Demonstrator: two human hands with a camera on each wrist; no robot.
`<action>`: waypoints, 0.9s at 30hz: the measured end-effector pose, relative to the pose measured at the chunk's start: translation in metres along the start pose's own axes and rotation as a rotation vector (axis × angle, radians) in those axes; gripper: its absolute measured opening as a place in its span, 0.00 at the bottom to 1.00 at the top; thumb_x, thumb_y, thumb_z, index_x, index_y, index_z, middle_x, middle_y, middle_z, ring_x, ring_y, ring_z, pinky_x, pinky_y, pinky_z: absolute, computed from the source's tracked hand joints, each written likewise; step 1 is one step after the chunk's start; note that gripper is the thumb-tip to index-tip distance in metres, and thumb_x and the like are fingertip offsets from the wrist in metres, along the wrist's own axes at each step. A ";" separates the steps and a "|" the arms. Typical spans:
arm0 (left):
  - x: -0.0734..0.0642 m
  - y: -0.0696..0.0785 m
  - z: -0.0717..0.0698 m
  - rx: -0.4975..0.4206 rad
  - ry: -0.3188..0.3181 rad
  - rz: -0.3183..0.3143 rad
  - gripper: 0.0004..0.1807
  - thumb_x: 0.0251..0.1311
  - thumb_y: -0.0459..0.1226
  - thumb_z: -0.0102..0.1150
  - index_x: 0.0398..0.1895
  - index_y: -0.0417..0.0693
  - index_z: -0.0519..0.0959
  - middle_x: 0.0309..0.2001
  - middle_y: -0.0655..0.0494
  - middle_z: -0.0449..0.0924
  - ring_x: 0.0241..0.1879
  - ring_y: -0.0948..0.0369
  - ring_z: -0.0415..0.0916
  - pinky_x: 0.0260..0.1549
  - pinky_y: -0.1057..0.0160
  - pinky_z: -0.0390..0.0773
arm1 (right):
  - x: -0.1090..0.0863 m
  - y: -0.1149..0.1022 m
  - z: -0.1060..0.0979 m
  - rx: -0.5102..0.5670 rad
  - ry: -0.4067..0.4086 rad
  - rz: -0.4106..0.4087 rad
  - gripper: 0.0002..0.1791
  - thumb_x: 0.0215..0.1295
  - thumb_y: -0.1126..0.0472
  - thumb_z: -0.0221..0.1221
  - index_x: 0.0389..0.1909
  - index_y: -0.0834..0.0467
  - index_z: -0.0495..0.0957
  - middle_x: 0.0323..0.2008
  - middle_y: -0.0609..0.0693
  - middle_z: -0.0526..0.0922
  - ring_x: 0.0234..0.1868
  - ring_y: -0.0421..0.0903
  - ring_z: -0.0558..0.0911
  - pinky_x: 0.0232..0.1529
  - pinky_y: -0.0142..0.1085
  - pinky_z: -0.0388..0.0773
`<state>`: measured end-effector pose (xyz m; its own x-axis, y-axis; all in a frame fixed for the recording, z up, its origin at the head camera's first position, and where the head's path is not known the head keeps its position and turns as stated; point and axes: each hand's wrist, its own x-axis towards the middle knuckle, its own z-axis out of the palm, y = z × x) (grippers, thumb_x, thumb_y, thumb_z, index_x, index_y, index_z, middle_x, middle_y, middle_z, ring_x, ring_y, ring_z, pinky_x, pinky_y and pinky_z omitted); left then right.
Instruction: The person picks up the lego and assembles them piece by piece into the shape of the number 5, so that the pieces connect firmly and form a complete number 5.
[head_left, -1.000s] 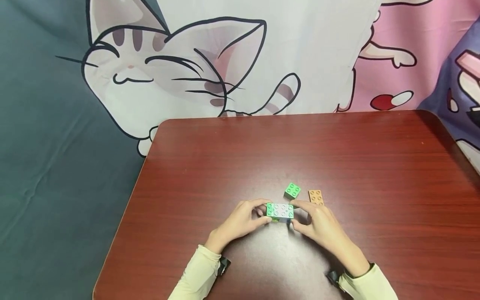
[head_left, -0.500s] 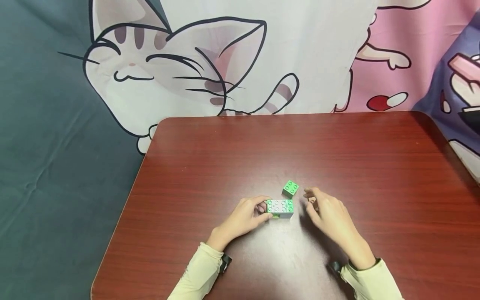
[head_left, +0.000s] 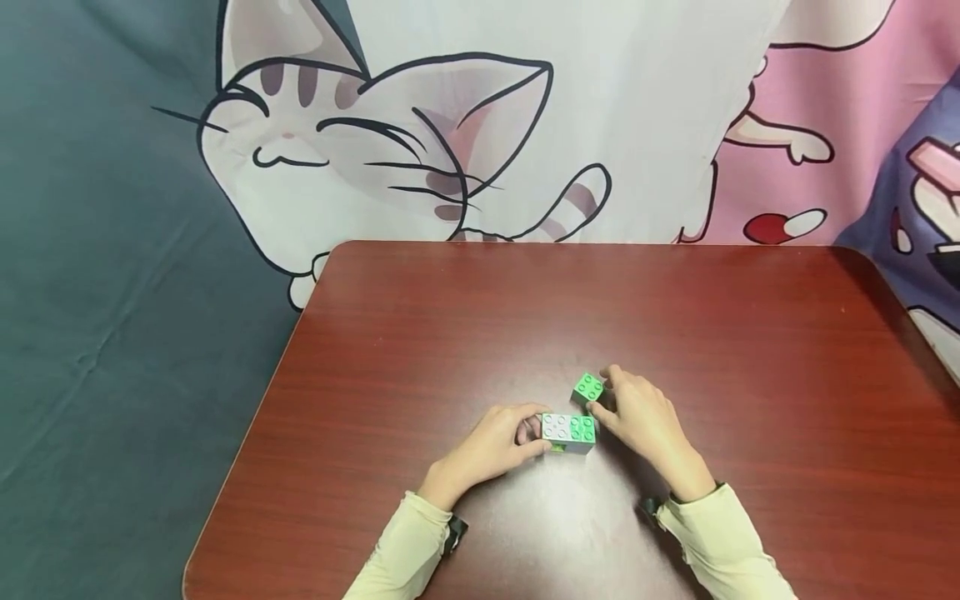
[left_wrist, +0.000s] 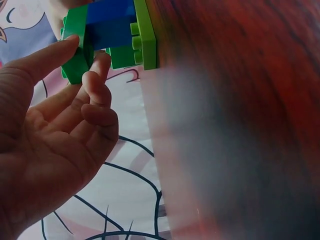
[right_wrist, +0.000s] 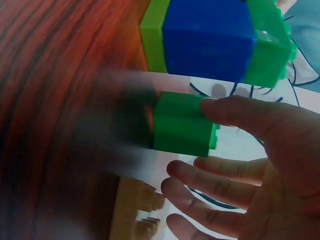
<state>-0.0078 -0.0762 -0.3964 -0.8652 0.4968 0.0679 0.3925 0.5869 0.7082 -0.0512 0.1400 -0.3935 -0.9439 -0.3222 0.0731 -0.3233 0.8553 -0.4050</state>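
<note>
a printed cat (head_left: 315, 150) spreads across the far-left cloth behind the table (head_left: 450, 317). nearer, left of the middle, the left hand (head_left: 487, 446) has its grip pinching the left end of a block stack (head_left: 567, 432), thumb on the near side, fingers round to the far side. the stack is a green top over a blue middle and a lime base, its studs turned up; whether it rests on the table or is held just off it, one cannot tell. it should be light and stiff, hard to damage but apt to come apart at the joints, so a hold low on the blue middle would likely be steadier than one on the top piece alone. just beyond its right part sits a small green block (head_left: 588, 387), studs up. right of that, the right hand (head_left: 640, 417) has its grip spread about the small block, the thumb by its near side and the fingers apart; firm contact cannot be made out. this block too looks light, smooth and rigid, best taken by two opposite flat walls, below the studs. rightmost, a tan block (right_wrist: 126, 210) shows only in the right wrist view, past the fingers.
</note>
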 end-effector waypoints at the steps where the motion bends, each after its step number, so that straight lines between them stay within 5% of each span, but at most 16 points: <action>1: -0.001 0.000 0.000 0.001 0.002 0.004 0.20 0.46 0.39 0.61 0.45 0.46 0.72 0.24 0.65 0.72 0.18 0.74 0.65 0.16 0.78 0.66 | 0.000 0.000 0.001 -0.001 -0.002 -0.002 0.22 0.46 0.52 0.61 0.41 0.58 0.71 0.25 0.50 0.75 0.24 0.47 0.73 0.17 0.43 0.68; 6: -0.005 0.000 0.001 -0.006 -0.008 0.004 0.30 0.47 0.45 0.61 0.54 0.46 0.65 0.33 0.61 0.72 0.28 0.68 0.70 0.30 0.75 0.69 | -0.001 0.002 0.002 0.000 0.027 0.002 0.20 0.46 0.53 0.62 0.40 0.57 0.73 0.23 0.50 0.75 0.22 0.48 0.72 0.16 0.43 0.67; 12: -0.013 0.004 0.003 -0.181 -0.083 -0.149 0.42 0.48 0.55 0.54 0.64 0.53 0.49 0.48 0.59 0.65 0.40 0.62 0.69 0.37 0.69 0.70 | -0.006 0.000 -0.005 0.050 0.085 0.013 0.19 0.45 0.54 0.62 0.39 0.58 0.73 0.23 0.53 0.76 0.24 0.50 0.74 0.19 0.46 0.68; 20: -0.012 0.014 -0.001 -0.560 -0.042 -0.244 0.26 0.62 0.48 0.39 0.63 0.55 0.52 0.60 0.49 0.57 0.45 0.53 0.69 0.39 0.59 0.73 | -0.014 -0.010 -0.019 0.224 0.157 -0.038 0.19 0.45 0.57 0.63 0.39 0.60 0.73 0.24 0.51 0.78 0.22 0.42 0.74 0.21 0.37 0.69; 27: -0.012 0.034 -0.018 -0.719 -0.019 -0.228 0.23 0.66 0.43 0.26 0.61 0.43 0.56 0.58 0.43 0.58 0.46 0.45 0.68 0.39 0.48 0.70 | -0.020 -0.021 -0.028 0.303 0.190 -0.047 0.19 0.46 0.57 0.63 0.41 0.55 0.73 0.26 0.48 0.78 0.18 0.38 0.71 0.16 0.30 0.65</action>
<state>0.0101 -0.0737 -0.3609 -0.8926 0.4279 -0.1423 -0.1012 0.1175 0.9879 -0.0271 0.1399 -0.3609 -0.9333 -0.2532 0.2545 -0.3589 0.6726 -0.6472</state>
